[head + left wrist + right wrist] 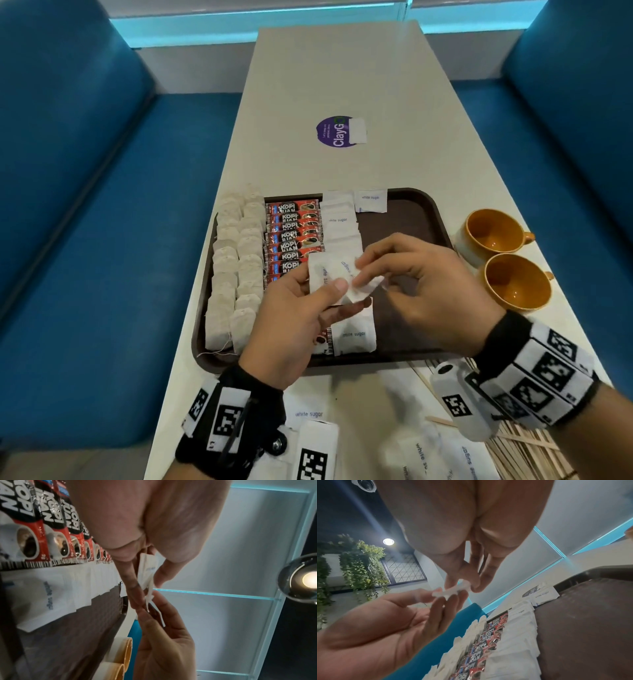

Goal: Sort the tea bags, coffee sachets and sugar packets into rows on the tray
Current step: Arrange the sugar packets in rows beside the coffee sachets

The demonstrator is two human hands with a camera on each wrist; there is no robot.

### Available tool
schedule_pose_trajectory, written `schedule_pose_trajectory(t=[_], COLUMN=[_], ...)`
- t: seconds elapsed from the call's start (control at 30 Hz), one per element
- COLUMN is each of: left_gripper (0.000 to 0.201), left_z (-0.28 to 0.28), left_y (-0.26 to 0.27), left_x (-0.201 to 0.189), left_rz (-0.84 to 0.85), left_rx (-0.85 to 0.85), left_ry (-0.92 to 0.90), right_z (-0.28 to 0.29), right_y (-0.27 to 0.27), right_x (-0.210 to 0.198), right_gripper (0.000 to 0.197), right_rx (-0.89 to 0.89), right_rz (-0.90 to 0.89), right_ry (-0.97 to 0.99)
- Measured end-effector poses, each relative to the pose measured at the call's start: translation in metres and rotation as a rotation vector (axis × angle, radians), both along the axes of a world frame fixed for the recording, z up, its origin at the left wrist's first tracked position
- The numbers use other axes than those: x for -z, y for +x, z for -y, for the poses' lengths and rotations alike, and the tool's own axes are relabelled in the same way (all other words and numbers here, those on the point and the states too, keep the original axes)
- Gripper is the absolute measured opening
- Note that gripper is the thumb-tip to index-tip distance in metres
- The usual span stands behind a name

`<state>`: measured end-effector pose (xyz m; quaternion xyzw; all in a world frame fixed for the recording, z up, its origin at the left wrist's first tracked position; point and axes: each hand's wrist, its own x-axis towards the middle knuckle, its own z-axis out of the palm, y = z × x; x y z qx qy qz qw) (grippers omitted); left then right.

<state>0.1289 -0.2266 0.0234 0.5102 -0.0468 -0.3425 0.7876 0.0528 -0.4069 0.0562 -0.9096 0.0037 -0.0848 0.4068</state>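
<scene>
A brown tray point(414, 212) holds two columns of beige tea bags point(236, 263), a column of red coffee sachets point(293, 236) and a column of white sugar packets point(340, 226). Above the tray's middle, my left hand point(308, 305) holds a small stack of white sugar packets point(330, 277) between thumb and fingers. My right hand point(411, 274) pinches the top packet point(364, 289) of that stack at its right edge. In the wrist views the packets point(148, 574) point(452, 591) show edge-on between both hands' fingertips.
Two orange cups point(493, 233) point(517, 284) stand right of the tray. Loose sugar packets point(308, 413) and wooden stirrers point(527, 445) lie on the table's near end. One white packet point(358, 131) lies on a purple sticker farther back. Blue benches flank the table.
</scene>
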Motion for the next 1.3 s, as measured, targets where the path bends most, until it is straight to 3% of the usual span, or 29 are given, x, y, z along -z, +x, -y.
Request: schedule_pose_trajectory(t=[0.1, 0.23, 0.43, 0.57, 0.7, 0.77, 0.83, 1.03, 1.1, 1.3], left_gripper=[0.036, 0.037, 0.023, 0.010, 0.009, 0.034, 0.046, 0.038, 0.024, 0.019], left_z=[-0.002, -0.004, -0.002, -0.003, -0.006, -0.005, -0.005, -0.005, -0.005, -0.013], left_y=[0.003, 0.005, 0.004, 0.008, 0.009, 0.006, 0.001, -0.004, -0.003, 0.003], left_x=[0.008, 0.015, 0.010, 0.012, 0.013, 0.015, 0.017, 0.020, 0.021, 0.030], left_rz=[0.059, 0.125, 0.268, 0.210, 0.105, 0.107, 0.141, 0.077, 0.051, -0.005], left_rx=[-0.001, -0.007, -0.005, -0.129, -0.138, -0.090, -0.029, -0.019, -0.055, -0.101], left_ry=[0.097, 0.143, 0.243, 0.237, 0.156, 0.144, 0.153, 0.090, 0.093, 0.134], right_z=[-0.001, 0.000, 0.000, 0.004, 0.004, 0.005, 0.005, 0.005, 0.009, 0.050], right_y=[0.000, 0.006, 0.014, 0.012, 0.010, 0.009, 0.009, 0.011, 0.015, 0.062], right_x=[-0.004, -0.004, -0.002, 0.003, 0.009, 0.010, 0.009, 0.015, 0.016, 0.015], right_gripper=[0.046, 0.022, 0.035, 0.026, 0.018, 0.018, 0.020, 0.021, 0.018, 0.022], right_rx=[-0.017, 0.121, 0.130, 0.082, 0.100, 0.141, 0.161, 0.236, 0.278, 0.589], right_rz=[-0.004, -0.004, -0.196, -0.301, -0.296, -0.264, -0.253, -0.304, -0.293, -0.171], right_ry=[0.051, 0.201, 0.295, 0.395, 0.491, 0.565, 0.627, 0.687, 0.669, 0.560])
